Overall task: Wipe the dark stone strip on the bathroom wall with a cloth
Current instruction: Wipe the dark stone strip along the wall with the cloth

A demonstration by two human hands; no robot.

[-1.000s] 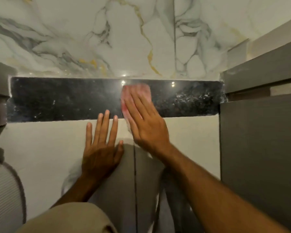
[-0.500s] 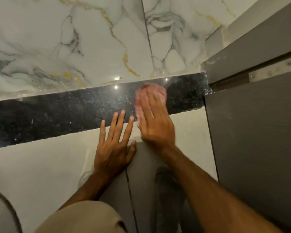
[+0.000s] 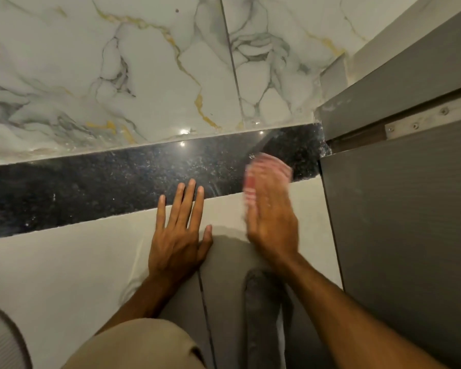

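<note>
A dark speckled stone strip [image 3: 104,187] runs across the wall, rising toward the right, between veined marble tiles above and plain pale tiles below. My right hand [image 3: 273,219] presses a pink cloth [image 3: 269,169] flat against the strip's right end; hand and cloth are blurred with motion. The cloth shows past my fingertips, close to the grey panel's edge. My left hand [image 3: 180,235] lies flat on the pale tile with fingers spread, its fingertips reaching onto the strip's lower edge. It holds nothing.
A grey cabinet or door panel [image 3: 399,235] closes off the right side, with a metal hinge plate [image 3: 421,123] above it. A ribbed grey object [image 3: 0,342] sits at the bottom left corner. White marble tiles [image 3: 144,75] cover the upper wall.
My right hand has slid the cloth rightward along the strip, from its middle to near the right end. The left hand has stayed flat on the wall; the view has swung right.
</note>
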